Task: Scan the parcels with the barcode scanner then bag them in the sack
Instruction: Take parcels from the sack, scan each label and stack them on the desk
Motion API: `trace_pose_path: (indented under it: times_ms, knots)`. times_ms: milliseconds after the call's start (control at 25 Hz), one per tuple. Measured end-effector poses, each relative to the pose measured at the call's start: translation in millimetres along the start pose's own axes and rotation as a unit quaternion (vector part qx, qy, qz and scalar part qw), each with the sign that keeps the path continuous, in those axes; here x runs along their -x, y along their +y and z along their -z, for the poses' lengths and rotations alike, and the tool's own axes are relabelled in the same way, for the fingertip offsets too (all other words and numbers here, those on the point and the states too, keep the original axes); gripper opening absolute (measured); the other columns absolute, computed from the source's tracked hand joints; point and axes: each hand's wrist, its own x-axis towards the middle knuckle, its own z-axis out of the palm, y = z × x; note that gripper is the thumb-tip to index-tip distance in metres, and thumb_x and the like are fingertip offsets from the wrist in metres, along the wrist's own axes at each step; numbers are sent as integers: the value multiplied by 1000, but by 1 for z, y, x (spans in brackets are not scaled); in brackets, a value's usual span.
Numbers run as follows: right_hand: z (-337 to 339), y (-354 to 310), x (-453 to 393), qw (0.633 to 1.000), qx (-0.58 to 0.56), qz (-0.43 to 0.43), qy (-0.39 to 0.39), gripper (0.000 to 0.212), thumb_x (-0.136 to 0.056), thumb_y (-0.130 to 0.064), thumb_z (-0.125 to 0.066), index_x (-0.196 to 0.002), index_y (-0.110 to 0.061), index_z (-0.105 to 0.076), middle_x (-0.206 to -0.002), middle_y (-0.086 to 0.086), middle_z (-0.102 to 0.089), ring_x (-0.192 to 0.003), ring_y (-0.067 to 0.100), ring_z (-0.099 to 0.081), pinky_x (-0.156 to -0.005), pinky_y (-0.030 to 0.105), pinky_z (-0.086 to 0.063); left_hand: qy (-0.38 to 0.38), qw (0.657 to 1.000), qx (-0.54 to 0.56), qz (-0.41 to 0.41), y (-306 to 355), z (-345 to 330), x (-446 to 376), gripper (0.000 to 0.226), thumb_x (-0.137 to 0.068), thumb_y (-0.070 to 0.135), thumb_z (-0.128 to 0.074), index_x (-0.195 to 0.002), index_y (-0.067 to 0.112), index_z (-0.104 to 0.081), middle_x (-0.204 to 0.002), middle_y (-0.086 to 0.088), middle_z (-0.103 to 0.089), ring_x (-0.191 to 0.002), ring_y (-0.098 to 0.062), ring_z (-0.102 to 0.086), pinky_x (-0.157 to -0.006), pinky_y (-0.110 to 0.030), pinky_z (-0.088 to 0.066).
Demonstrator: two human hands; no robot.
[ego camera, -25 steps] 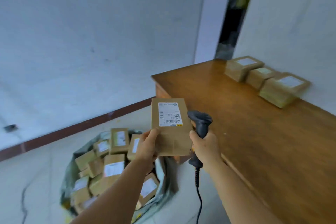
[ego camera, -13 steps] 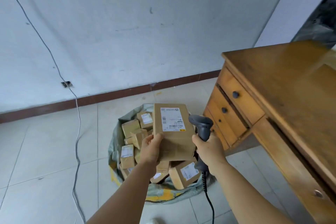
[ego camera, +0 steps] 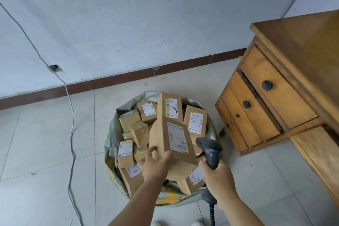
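Left grip (ego camera: 156,166) holds parcel (ego camera: 177,139) above sack (ego camera: 111,134); right grip (ego camera: 217,174) clasps scanner (ego camera: 210,149).

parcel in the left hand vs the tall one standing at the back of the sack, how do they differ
The held parcel is gripped by the left hand above the sack, tilted; the tall parcel stands nearly upright inside it among the others. The held parcel's label is wide and covers much of its face; the tall parcel's label is a narrower strip with a dark mark across it. Both are brown cardboard boxes with white shipping labels.
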Motion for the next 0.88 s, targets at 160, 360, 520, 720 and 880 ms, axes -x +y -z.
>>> trace_pose_path:
  times_ms: [160,360,520,720,880]
  knots:
    - [-16,-2,-37,1000,-2,2,-25,12,-88,-25,-63,-83,-16,-56,-70,6,-63,-70,27,-64,-68,36,-51,117,988,-95,-30,19,2,-45,56,-77,44,-71,-126,33,-47,-127,-8,-31,-108,-34,-48,-92,-39,-46]
    - [-59,-10,-86,998,-25,16,-62,9,-88,-21,-62,-88,-15,-56,-86,20,-68,-84,33,-67,-77,49,-55,178,948,-257,-68,39,9,-130,60,-74,48,-70,-128,34,-46,-130,-7,-28,-117,-37,-39,-104,-46,-36]
    - [-95,-13,-127,997,-28,15,-71,9,-88,-24,-62,-88,-18,-55,-88,17,-69,-86,31,-68,-83,51,-55,169,917,-334,-136,52,-4,-206,63,-74,52,-69,-131,35,-46,-134,-7,-26,-122,-36,-35,-105,-46,-33]
    - [-134,-11,-177,997,-36,23,-57,10,-88,-21,-63,-86,-13,-55,-84,21,-67,-72,30,-66,-73,46,-56,155,954,-226,-121,81,-27,-297,55,-80,52,-65,-128,34,-47,-131,-9,-30,-118,-38,-39,-102,-47,-38]
    - [-157,1,-211,998,-10,11,-55,11,-88,-23,-63,-86,-15,-55,-86,17,-70,-77,24,-69,-67,34,-57,150,949,-254,-113,68,-49,-349,52,-81,53,-61,-128,36,-45,-131,-9,-29,-115,-38,-39,-104,-47,-36]
